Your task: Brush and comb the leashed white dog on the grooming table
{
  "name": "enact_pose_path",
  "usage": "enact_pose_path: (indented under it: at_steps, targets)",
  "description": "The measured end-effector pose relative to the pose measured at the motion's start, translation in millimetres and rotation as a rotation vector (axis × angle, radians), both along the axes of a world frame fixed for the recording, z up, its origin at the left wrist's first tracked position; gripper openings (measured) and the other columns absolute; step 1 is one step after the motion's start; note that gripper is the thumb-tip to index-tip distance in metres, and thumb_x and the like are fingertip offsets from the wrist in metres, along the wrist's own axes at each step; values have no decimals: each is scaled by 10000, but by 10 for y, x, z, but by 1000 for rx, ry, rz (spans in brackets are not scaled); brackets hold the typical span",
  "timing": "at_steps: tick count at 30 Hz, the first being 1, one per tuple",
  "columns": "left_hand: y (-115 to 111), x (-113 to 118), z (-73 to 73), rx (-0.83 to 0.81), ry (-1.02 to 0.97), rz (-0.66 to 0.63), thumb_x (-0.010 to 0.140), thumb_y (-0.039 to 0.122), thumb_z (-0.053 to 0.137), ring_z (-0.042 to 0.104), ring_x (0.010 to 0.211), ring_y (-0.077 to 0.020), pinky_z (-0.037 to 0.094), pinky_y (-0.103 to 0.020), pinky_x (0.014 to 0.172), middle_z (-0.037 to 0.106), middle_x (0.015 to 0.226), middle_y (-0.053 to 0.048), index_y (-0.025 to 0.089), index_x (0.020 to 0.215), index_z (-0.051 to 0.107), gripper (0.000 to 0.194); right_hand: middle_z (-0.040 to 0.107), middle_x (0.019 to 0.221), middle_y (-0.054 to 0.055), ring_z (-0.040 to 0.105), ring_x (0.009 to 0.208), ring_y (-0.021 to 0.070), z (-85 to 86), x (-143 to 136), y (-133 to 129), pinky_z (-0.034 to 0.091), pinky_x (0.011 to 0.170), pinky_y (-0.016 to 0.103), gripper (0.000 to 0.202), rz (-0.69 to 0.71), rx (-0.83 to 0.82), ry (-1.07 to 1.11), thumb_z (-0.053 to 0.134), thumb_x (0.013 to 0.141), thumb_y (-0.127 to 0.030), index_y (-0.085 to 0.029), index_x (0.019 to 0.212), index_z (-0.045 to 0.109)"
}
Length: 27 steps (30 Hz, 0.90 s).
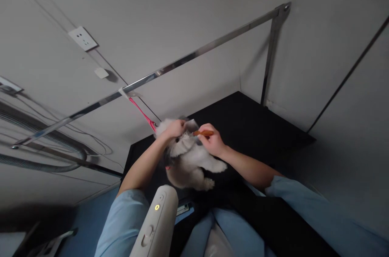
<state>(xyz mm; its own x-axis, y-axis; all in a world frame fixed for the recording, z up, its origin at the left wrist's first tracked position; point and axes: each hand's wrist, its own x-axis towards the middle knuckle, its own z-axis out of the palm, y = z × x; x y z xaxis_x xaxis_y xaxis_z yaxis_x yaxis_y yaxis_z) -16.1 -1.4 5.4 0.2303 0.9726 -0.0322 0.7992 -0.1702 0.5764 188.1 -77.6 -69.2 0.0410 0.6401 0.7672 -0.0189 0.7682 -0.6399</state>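
A fluffy white and grey dog (194, 164) sits on a black table (240, 127), its head tipped towards my left side. My left hand (175, 128) lies on top of the dog's head, fingers curled into the fur near the ear. In my right hand (214, 141) is an orange-handled brush (204, 132), pinched between thumb and fingers close to the dog's face. A pale flat piece beside my left fingertips may be the brush's head; blur hides its detail. A pink leash (142, 113) runs up from the dog's neck.
A metal bar (197, 52) crosses above the table, holding the leash, with an upright post (270, 54) at the right. A pale device (159, 218) with a lit button stands close to my body. A grey hose (39, 164) and a wall socket (83, 39) are at the left.
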Motion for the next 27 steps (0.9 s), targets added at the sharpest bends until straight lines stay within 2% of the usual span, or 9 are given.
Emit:
enact_pose_path:
  at_steps: [2,6,10,11,15,19,23,27]
  targets:
    - [34,-20,-40,86,90,29,758,327,667,474,568,-155,289,-257,574,428,460,4,215,501,505,324,619,946,53,622,934,218,-34,-41,-13,534,854,424,78,-36,29,22,614,850,-260,-259,903,557]
    - [181,-25,-45,140,122,7,796,399,622,416,525,-145,263,-262,556,420,456,6,218,495,509,369,639,928,46,639,890,204,-134,-162,18,545,814,401,56,95,56,-145,604,852,-244,-259,900,579]
    - [310,-1,11,102,121,-104,833,402,565,366,501,-123,269,-253,552,455,492,22,209,532,530,359,651,948,54,630,945,230,-230,-207,112,527,862,449,65,-116,78,-58,608,839,-220,-262,882,582]
    - [332,4,23,91,120,-127,847,400,546,361,501,-119,273,-251,550,456,501,26,208,539,523,363,651,963,56,629,955,231,-246,-208,132,525,867,452,80,-128,90,-31,613,837,-214,-263,894,584]
    - [399,3,41,77,112,-177,879,418,515,330,496,-110,260,-254,528,402,502,35,207,534,454,409,654,947,51,637,910,219,-281,-232,189,536,840,434,94,-15,114,-98,626,840,-214,-264,914,598]
    - [449,-21,31,69,74,-157,898,473,478,287,489,-104,250,-262,523,329,502,40,210,529,397,461,651,945,54,630,946,235,-293,-269,231,527,877,461,67,-106,118,-81,635,837,-232,-267,884,602]
    - [473,-42,16,39,52,-138,894,504,480,277,500,-104,255,-265,527,317,506,37,212,530,373,479,642,964,44,639,925,211,-257,-247,275,555,824,406,148,-64,222,-60,626,847,-177,-275,955,600]
    - [494,-60,-10,26,59,-66,892,489,483,281,500,-103,247,-262,529,314,510,40,208,532,386,467,620,992,44,627,972,212,-202,-198,324,551,861,419,191,-243,302,64,626,831,-137,-268,962,583]
